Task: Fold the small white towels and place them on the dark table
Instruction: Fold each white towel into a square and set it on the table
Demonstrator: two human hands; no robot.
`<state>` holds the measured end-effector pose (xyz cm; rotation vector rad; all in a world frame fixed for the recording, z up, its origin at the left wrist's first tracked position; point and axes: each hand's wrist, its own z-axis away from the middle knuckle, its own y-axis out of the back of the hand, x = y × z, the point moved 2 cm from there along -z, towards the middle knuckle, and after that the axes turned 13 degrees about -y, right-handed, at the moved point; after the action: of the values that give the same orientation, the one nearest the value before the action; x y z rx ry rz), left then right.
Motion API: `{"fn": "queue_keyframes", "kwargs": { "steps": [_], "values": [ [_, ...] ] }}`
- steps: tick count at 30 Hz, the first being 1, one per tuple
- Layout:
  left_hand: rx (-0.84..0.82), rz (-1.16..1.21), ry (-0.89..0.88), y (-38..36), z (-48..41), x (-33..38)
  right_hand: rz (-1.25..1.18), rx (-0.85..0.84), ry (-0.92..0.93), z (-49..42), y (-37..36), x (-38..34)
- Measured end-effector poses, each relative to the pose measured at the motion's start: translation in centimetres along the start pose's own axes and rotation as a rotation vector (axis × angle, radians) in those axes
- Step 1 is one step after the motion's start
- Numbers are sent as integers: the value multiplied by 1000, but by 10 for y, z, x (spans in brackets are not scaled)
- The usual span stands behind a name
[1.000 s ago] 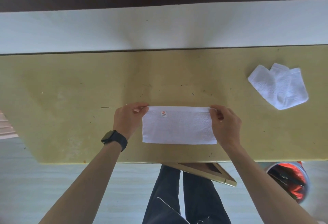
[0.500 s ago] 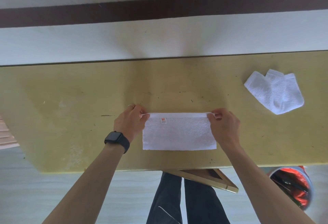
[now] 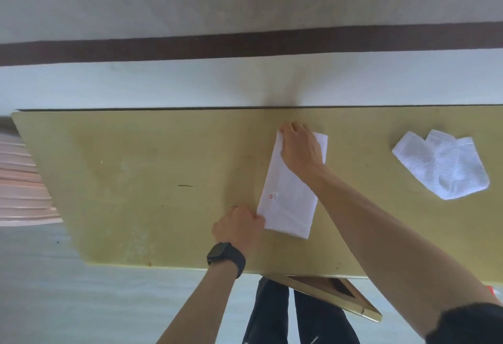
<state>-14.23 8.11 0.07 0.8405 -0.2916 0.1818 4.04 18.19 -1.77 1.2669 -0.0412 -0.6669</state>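
A folded white towel point(image 3: 288, 196) with a small red label lies lengthwise on the yellow-green table point(image 3: 163, 180), running away from me. My left hand point(image 3: 239, 228), with a black watch on its wrist, pinches the towel's near left corner. My right hand point(image 3: 299, 147) lies on top of the towel's far end, its fingers curled over the far left corner. A second white towel point(image 3: 441, 164), loosely folded and rumpled, lies apart on the right of the table.
The table's far edge meets a white wall with a dark band. A wooden frame point(image 3: 334, 294) juts out under the near edge beside my legs. Pink ridged material point(image 3: 21, 180) sits past the table's left end.
The towel has turned from lying crosswise to lying lengthwise. My right hand swung its end away toward the far side; my left hand kept the near corner. The camera view shifted left.
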Motion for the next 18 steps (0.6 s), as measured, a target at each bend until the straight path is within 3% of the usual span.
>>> {"fn": "queue_keyframes", "kwargs": {
  "steps": [3, 7, 10, 11, 14, 18],
  "values": [
    [-3, 82, -2, -7, 9, 6, -24, -114, 138, 11, -5, -17],
    [86, 24, -107, -14, 9, -5, -232, 124, 209, 75, -8, 20],
    [435, -251, -577, -24, 14, -17, -200, 227, 155, 137, -20, 71],
    [482, -314, -754, -30, 16, -21, -151, 220, 161, 154, -23, 84],
    [391, -421, -1031, -47, 19, -35, 21, 129, 224, 195, -40, 112],
    [253, -491, -1007, -70, 37, -52, 85, 101, 276, 224, -54, 127]
  ]
}}
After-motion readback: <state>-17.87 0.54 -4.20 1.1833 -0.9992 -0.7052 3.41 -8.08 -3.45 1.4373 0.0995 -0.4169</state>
